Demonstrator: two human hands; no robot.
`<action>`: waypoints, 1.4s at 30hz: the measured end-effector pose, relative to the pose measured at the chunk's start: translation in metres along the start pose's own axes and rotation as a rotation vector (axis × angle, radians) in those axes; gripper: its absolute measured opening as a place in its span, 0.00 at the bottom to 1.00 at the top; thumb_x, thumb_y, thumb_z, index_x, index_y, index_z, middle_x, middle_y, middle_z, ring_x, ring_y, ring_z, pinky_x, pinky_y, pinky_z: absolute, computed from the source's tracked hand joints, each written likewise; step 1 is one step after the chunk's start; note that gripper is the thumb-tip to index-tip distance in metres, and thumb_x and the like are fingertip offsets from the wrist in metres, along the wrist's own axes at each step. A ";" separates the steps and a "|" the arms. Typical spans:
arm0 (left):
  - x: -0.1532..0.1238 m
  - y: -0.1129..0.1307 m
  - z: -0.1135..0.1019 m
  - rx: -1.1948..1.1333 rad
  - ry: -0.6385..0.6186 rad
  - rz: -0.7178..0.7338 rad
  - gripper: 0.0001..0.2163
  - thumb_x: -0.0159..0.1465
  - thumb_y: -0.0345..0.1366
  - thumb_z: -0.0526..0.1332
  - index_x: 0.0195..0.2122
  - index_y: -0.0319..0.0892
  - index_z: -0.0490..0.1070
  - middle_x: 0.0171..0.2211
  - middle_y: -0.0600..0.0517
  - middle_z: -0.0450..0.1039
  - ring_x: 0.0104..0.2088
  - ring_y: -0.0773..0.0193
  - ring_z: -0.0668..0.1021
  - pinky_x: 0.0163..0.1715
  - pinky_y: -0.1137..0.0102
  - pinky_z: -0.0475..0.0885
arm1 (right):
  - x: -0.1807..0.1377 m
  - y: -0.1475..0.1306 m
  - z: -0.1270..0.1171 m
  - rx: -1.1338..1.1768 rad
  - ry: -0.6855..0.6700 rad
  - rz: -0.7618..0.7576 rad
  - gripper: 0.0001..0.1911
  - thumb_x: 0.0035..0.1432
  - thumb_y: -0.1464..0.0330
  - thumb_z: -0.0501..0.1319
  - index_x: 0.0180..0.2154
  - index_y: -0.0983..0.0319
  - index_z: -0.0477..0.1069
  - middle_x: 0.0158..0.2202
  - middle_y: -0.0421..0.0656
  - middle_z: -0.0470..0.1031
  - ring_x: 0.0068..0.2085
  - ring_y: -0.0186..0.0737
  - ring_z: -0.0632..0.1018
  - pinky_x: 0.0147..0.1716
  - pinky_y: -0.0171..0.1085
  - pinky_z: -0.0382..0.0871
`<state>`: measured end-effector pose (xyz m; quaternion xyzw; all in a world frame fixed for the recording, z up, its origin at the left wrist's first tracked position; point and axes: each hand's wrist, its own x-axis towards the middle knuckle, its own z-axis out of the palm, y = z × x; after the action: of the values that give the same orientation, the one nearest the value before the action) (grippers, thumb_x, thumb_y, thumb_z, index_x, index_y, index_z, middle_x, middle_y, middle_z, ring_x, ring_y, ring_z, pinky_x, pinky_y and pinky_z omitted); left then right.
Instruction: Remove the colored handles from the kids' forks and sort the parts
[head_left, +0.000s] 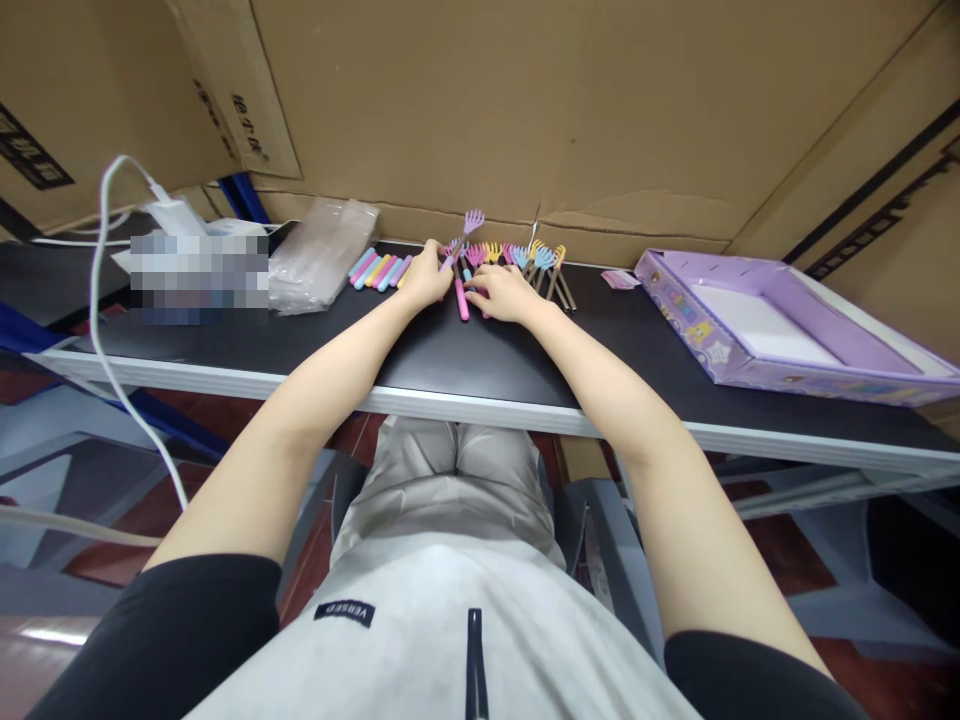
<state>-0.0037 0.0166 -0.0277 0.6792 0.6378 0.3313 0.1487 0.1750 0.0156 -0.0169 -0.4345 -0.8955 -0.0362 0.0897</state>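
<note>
My left hand [429, 277] is closed around a back scratcher with a purple claw-shaped head [473, 221], which points up and away from me. Just right of it, my right hand [505, 290] bends its fingers down close to the table, and what lies under them is mostly hidden. Between the hands a pink handle [461, 299] rests on the black table. Behind and beside my right hand lie several back scratchers with blue [543, 257], yellow and pink claw heads. Several coloured handles [379, 270] lie in a row left of my left hand.
Clear plastic bags [321, 255] lie at the left, beside a white cable [97, 290] and a blurred patch. A purple open box [750, 320] stands at the right, near a small pink card [620, 279]. Cardboard [480, 110] walls the back of the table.
</note>
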 end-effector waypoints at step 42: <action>0.002 0.004 0.009 0.034 0.145 0.578 0.20 0.75 0.51 0.55 0.30 0.44 0.69 0.24 0.50 0.72 0.29 0.59 0.75 0.34 0.67 0.66 | 0.009 -0.014 -0.024 1.411 0.449 0.516 0.31 0.62 0.49 0.73 0.27 0.58 0.57 0.18 0.31 0.59 0.18 0.25 0.62 0.18 0.27 0.56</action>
<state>0.0053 0.0199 -0.0312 0.8095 0.4323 0.3971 -0.0092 0.1616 0.0110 0.0083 -0.4516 -0.5380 0.4763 0.5289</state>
